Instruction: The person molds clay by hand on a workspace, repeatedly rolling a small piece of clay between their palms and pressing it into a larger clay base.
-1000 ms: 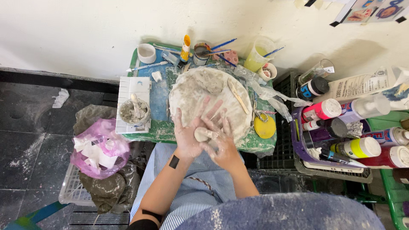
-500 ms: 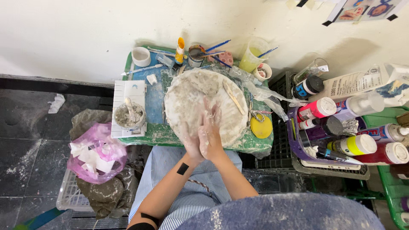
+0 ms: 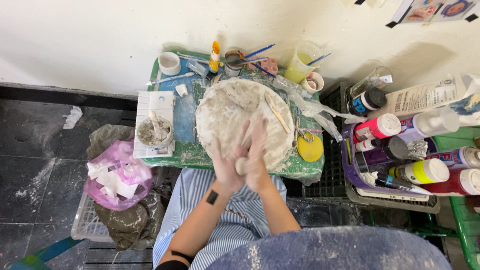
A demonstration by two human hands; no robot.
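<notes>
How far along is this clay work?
Early, it seems. Done: the round board is smeared from use and tools are laid out. In hand: the left hand and right hand press a small clay lump between the palms. Left: the lump shows no finished shape; the wooden tool lies unused.

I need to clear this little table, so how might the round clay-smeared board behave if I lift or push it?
The round board looks flat and stiff, so it probably lifts as one piece. Its clay coating may be slippery to grip. The wooden stick lying loose on it would likely slide off if tilted. It overhangs the green table edge, so pushing could tip it.
</notes>
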